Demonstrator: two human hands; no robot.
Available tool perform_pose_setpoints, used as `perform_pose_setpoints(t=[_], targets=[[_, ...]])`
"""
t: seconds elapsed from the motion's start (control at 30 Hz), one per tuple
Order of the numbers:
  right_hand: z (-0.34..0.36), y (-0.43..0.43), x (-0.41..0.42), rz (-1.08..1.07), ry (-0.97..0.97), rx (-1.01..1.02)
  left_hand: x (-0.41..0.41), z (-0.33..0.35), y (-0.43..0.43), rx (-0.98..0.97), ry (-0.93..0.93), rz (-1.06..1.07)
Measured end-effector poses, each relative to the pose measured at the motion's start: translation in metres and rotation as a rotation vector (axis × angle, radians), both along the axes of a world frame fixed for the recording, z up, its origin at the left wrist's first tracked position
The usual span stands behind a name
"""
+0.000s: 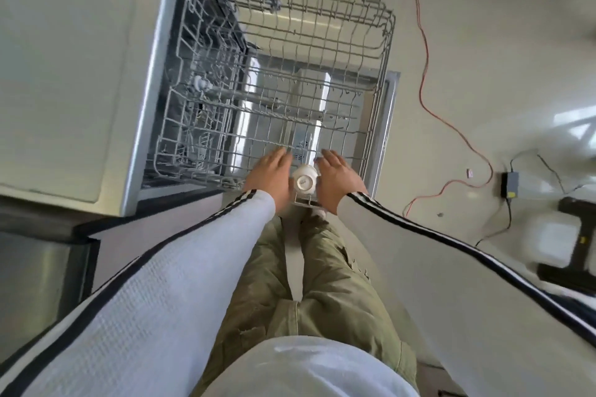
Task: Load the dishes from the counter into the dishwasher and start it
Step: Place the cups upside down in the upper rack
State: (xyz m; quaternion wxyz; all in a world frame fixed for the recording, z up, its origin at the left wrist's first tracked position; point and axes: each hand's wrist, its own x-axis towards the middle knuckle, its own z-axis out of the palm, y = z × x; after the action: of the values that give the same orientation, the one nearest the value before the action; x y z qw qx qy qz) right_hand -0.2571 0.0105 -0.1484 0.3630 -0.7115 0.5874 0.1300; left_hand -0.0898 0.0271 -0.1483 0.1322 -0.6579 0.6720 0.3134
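A small white cup [304, 183] sits upside down at the near edge of the pulled-out grey wire dishwasher rack [385, 42]. My left hand [270, 176] rests against the cup's left side, fingers stretched forward over the rack wires. My right hand [335, 179] lies against its right side, fingers also extended. Both hands flank the cup; whether they grip it or only touch it is unclear. Below the rack the open dishwasher door [388, 113] shows. The rest of the rack holds nothing visible.
The light counter [64, 58] runs along the left, with a dark appliance front [38, 271] below it. An orange cable [425, 74] snakes over the floor on the right, near a grey box [511, 184] and a black stand [577, 245]. My legs stand just before the rack.
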Motion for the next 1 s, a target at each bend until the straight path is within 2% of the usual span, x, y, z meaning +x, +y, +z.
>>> perform_pose_setpoints(t=[0.1,0.27,0.37,0.47,0.63,0.83,1.0], targets=[[0.032,-0.005,0.023,0.075,-0.084,-0.137,0.017,0.033,0.013,-0.151,-0.030,0.093],[0.105,-0.033,0.090,0.341,-0.257,-0.453,0.072,0.101,0.020,-0.450,-0.024,0.241],[0.140,-0.037,0.143,0.502,-0.323,-0.592,0.118,0.136,0.034,-0.565,-0.077,0.451],[0.165,-0.024,0.201,0.689,-0.343,-0.621,0.166,0.155,0.069,-0.599,-0.195,0.600],[0.180,0.031,0.300,0.881,-0.419,-0.624,0.235,0.173,0.145,-0.608,-0.296,0.818],[0.179,0.112,0.415,0.989,-0.491,-0.650,0.323,0.177,0.247,-0.572,-0.331,1.011],[0.183,0.164,0.490,1.032,-0.556,-0.630,0.380,0.185,0.298,-0.562,-0.380,1.169]])
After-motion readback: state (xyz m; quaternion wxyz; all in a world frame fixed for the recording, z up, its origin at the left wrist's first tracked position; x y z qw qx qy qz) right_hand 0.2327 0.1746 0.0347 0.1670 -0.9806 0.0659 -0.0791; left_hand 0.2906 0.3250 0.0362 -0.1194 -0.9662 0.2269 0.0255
